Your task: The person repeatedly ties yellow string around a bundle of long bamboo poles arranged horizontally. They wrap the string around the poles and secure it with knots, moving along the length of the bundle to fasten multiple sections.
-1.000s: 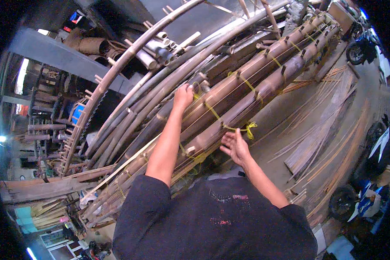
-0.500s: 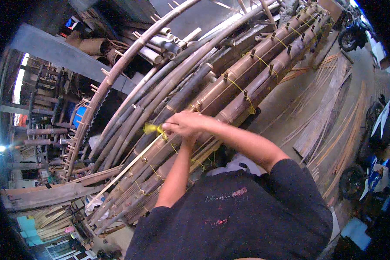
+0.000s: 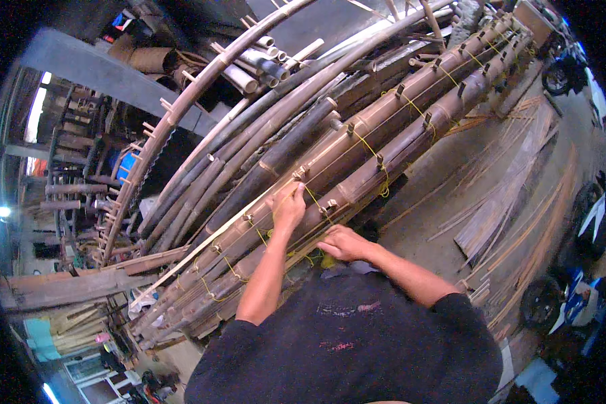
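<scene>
Two long brown bamboo poles lie side by side on a slant, with short pegs along them and yellow string laced between the pegs. My left hand rests on the far pole, fingers closed just below a pale peg; what they pinch, if anything, is hidden. A thin pale bamboo strip runs along the far side of that pole, past my left hand. Beside the near pole my right hand is closed in a fist, with yellow string showing under its fingers.
Beyond the poles lies a stack of dark bamboo, and a curved pegged pole arches at the left. Planks and thin strips cover part of the floor at right. Motorbikes stand along the right edge.
My hands were together, arms crossing, over the far pole with a yellow string bundle. My right hand has drawn back toward me and right, bringing string; my left stays at the far pole.
</scene>
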{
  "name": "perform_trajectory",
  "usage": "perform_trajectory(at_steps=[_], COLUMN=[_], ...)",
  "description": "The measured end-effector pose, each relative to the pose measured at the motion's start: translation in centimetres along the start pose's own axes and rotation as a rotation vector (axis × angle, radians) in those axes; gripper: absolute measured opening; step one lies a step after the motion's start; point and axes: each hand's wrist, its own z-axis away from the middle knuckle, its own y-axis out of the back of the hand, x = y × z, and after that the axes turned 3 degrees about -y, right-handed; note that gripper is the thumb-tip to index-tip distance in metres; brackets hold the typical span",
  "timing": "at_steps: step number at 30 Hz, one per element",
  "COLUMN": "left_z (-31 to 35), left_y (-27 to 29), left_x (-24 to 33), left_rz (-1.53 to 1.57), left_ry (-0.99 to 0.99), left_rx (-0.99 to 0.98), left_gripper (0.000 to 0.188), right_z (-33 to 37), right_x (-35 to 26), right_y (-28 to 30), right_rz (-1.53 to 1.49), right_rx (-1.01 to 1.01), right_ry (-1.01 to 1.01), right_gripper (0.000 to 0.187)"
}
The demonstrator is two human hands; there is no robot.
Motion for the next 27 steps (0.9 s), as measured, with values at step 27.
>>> perform_trajectory(at_steps=[27], left_z=[8.9], left_y=[4.5], left_x=[-21.9], left_rz=[-0.109], left_ry=[-0.079], left_rx=[-0.122], left_gripper=[0.033], right_z=[-18.6], right_x=[-18.6], right_y=[-13.3], right_rz=[-0.54], right_rx=[0.449], right_ry=[-0.089], right_gripper=[0.029])
